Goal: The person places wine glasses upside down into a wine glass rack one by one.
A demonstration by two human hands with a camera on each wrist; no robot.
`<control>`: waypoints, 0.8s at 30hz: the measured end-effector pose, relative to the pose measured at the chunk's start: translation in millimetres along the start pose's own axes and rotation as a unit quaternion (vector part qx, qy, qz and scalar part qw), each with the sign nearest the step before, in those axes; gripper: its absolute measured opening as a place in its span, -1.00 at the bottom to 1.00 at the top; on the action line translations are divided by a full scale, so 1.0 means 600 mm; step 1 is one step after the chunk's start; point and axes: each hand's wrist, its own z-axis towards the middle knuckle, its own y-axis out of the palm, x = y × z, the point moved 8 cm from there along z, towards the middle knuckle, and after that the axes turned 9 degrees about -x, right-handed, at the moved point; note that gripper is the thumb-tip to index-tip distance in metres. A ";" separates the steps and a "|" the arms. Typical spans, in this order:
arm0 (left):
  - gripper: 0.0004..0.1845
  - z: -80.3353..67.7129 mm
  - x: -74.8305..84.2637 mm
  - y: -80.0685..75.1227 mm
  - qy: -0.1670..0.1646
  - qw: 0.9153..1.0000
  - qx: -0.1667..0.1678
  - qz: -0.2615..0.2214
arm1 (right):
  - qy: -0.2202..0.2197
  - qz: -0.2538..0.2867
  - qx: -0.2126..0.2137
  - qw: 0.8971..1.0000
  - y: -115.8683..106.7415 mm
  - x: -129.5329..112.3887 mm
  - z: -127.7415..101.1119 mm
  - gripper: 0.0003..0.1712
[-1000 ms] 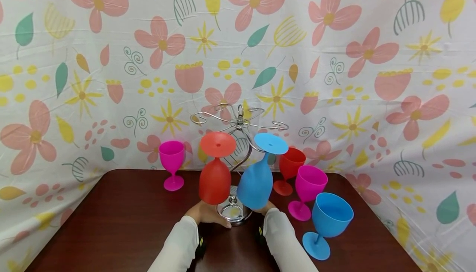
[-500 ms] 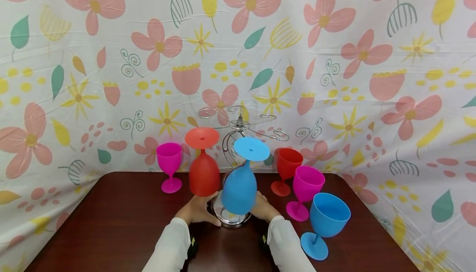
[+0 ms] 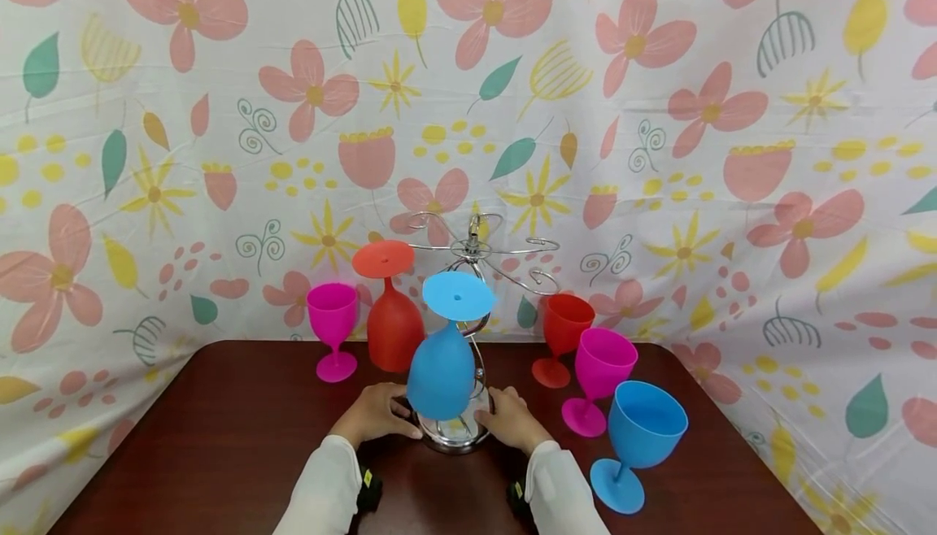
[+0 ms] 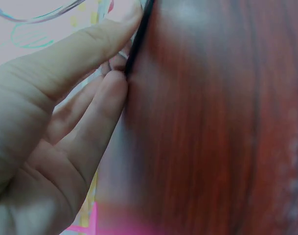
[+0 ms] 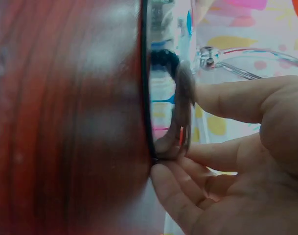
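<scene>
From above, the left hand (image 3: 376, 413) and right hand (image 3: 508, 419) grip the chrome base (image 3: 455, 431) of the glass rack (image 3: 476, 249) on the wooden table (image 3: 220, 437), while only the right wrist view shows fingertips (image 5: 163, 174) pinching its rim.

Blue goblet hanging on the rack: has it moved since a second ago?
Yes. The hanging blue goblet has swung leftward, away from the standing red goblet, as both hands turn the rack's base.
</scene>
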 end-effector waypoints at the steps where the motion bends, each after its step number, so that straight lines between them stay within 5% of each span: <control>1: -0.25 -0.001 -0.005 0.000 -0.003 1.000 -0.002 -0.001 | -0.002 -0.002 -0.002 1.000 0.002 -0.002 -0.002 -0.29; 9: -0.27 -0.007 -0.009 0.008 -0.007 0.999 -0.018 -0.032 | -0.021 -0.022 -0.007 1.000 -0.002 -0.010 -0.002 -0.37; 18: -0.10 -0.002 0.064 0.038 0.102 0.993 -0.022 -0.053 | -0.020 0.087 -0.043 0.995 -0.012 0.022 0.052 -0.59; 21: 0.00 -0.001 0.075 0.048 0.081 0.996 0.002 -0.031 | -0.039 0.107 -0.081 0.990 -0.009 0.024 0.067 -0.70; 24: 0.07 -0.003 0.080 0.056 0.020 0.999 0.024 -0.005 | -0.069 0.127 -0.114 0.983 -0.004 0.017 0.078 -0.62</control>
